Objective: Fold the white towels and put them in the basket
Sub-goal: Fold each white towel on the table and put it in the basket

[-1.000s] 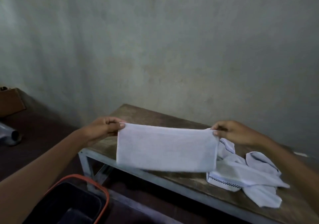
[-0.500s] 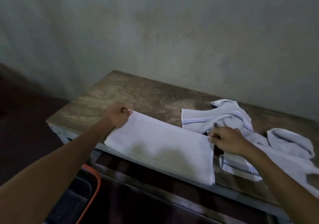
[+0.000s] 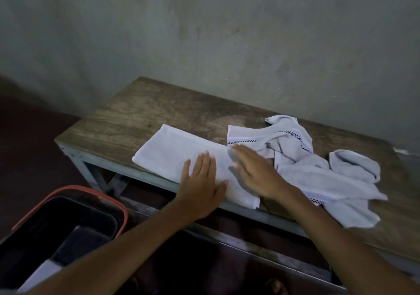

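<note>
White and folded into a long strip, one towel [image 3: 172, 156] lies flat on the wooden table [image 3: 159, 112], close to the front edge, and its near right corner reaches that edge; the left hand [image 3: 202, 187] rests flat on the near part of this towel, with its fingers straight and close together and the thumb stuck out to the side; the right hand [image 3: 256, 172] lies flat on the right end of the same towel, just beside the left hand, with its fingers straight too, but it is blurry, so I cannot tell if those fingers are spread or tight together; neither hand grips anything; to the right, a heap of more white towels [image 3: 329, 176] sits rumpled on the table, touching the far right end of the folded towel; some of them have a thin dark checked stripe [image 3: 293, 133] near the hem; the basket [image 3: 75, 187] is dark with an orange rim, and it stands on the floor [image 3: 27, 147] at the low left, near the table's left end and apart from the towels; behind the table is a grey wall [image 3: 204, 33].
</note>
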`<move>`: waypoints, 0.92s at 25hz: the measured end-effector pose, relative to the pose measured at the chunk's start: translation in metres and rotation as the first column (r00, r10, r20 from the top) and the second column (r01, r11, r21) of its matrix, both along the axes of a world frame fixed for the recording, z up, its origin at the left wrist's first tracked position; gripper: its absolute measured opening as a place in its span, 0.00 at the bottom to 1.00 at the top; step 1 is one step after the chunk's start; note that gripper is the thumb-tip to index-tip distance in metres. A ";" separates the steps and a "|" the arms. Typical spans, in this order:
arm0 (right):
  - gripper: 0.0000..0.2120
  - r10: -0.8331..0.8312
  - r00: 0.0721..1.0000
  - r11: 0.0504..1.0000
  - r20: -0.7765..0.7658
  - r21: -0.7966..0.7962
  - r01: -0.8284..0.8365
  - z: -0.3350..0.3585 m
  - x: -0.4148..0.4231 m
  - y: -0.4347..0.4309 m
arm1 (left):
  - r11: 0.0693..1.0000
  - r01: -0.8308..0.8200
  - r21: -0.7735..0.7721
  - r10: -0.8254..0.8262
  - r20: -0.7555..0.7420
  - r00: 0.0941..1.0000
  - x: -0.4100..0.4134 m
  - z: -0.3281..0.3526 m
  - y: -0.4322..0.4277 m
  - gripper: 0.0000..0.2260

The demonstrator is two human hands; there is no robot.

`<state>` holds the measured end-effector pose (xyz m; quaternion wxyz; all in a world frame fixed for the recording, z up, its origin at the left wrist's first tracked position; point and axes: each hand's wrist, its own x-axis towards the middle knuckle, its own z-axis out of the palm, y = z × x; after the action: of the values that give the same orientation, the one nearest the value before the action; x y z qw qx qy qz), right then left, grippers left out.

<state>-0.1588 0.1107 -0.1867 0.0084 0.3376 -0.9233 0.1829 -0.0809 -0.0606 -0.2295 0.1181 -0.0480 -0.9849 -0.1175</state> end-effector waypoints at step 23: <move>0.15 -0.305 0.933 0.918 0.190 0.320 0.235 0.024 -0.044 0.037 | 0.963 0.268 0.004 -0.248 -0.363 0.898 0.016 -0.006 0.050 0.12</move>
<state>-0.2033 0.1474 -0.1630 -0.1260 0.1795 -0.9723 0.0806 -0.0652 -0.0104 -0.2356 0.2805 -0.1955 -0.9280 -0.1478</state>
